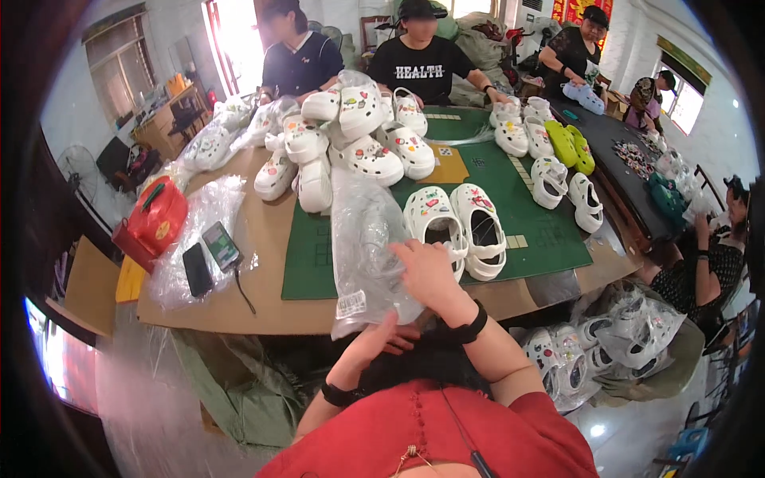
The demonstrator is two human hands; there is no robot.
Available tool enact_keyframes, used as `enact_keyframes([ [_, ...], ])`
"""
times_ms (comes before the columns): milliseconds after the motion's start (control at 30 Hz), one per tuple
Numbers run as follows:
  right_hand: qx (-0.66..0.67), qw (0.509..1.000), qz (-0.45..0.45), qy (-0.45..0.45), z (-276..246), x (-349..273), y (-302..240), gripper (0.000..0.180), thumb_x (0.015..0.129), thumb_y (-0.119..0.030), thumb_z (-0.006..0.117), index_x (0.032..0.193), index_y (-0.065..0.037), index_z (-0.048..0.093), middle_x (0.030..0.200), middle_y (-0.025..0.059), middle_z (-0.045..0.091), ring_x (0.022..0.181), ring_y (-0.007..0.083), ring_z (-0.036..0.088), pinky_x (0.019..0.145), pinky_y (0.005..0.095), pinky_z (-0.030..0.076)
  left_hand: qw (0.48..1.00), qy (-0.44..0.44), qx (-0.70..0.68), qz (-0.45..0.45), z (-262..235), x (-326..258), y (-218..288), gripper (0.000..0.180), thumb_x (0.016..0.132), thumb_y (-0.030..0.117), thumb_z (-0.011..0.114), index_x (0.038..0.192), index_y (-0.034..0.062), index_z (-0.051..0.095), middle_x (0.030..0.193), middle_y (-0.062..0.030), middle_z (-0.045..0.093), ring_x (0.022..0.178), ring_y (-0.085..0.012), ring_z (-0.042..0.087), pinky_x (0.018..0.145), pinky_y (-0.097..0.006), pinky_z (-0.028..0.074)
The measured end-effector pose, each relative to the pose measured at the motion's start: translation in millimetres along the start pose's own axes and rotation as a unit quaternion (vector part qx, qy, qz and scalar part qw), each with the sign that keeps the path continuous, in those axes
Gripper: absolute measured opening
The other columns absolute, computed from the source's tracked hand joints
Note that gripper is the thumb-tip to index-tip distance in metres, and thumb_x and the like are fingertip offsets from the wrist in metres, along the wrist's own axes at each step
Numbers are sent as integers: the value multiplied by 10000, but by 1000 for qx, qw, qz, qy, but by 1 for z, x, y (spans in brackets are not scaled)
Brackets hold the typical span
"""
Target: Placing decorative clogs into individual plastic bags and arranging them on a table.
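Note:
A clear plastic bag (362, 239) lies lengthwise toward me across the green mat (315, 267), its lower end hanging at the table's front edge. My right hand (430, 275) reaches over the bag's right side, fingers bent down onto the film. By the bag's lower end is my left hand (384, 338), palm turned inward and fingers apart. Just beyond my right hand stands a pair of white clogs, a left clog (434, 211) and a right clog (478, 219), with colourful charms on top. A heap of white clogs (366, 159) with charms rises behind the bag.
Left on the table are a red bag (163, 211), plastic film (215, 199) and two phones, one dark (197, 269), one lit (221, 245). More white clogs (550, 179) and green clogs (562, 143) stand right. Bagged clogs (574, 358) lie below. Several people sit around.

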State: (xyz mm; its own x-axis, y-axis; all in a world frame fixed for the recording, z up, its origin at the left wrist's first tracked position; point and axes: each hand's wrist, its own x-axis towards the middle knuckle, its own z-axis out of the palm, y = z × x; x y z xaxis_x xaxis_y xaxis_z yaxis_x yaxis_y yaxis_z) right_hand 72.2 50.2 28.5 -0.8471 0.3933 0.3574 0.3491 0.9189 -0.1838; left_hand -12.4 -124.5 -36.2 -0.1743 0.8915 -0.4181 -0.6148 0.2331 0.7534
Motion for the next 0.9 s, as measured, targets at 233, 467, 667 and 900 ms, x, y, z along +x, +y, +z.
enact_keyframes([
  [233, -3, 995, -79, 68, 22, -19, -1, 409, 799, -59, 622, 1203, -120, 636, 1076, 67, 653, 968, 269, 625, 898, 428, 432, 855, -36, 467, 224, 34, -81, 85, 393, 829, 234, 787, 1155, 45, 679, 1088, -117, 708, 818, -241, 694, 774, -358, 551],
  [467, 29, 999, -12, -33, 40, -32, 0, 321, 828, -126, 633, 1147, -97, 614, 941, 111, 635, 809, 310, 673, 665, 444, 536, 571, 280, 710, 302, -24, -35, 83, 532, 769, 281, 795, 1226, 60, 637, 1334, -147, 612, 1243, -370, 546, 1047, -449, 447],
  [667, 123, 992, -18, -27, 24, -46, 12, 452, 771, -176, 751, 1195, -128, 599, 1034, 127, 644, 828, 317, 676, 652, 439, 530, 594, 188, 760, 184, -62, -22, 42, 928, 646, 547, 828, 1400, 106, 516, 1496, -283, 406, 1339, -444, 442, 1097, -480, 398],
  [900, 209, 949, -75, 224, -27, -44, -21, 326, 811, -106, 739, 1126, -100, 655, 1095, 95, 635, 848, 301, 671, 686, 367, 536, 649, 191, 703, 219, -35, -4, 22, 935, 751, 625, 726, 1493, 142, 425, 1535, -298, 335, 1353, -469, 363, 1128, -531, 307],
])
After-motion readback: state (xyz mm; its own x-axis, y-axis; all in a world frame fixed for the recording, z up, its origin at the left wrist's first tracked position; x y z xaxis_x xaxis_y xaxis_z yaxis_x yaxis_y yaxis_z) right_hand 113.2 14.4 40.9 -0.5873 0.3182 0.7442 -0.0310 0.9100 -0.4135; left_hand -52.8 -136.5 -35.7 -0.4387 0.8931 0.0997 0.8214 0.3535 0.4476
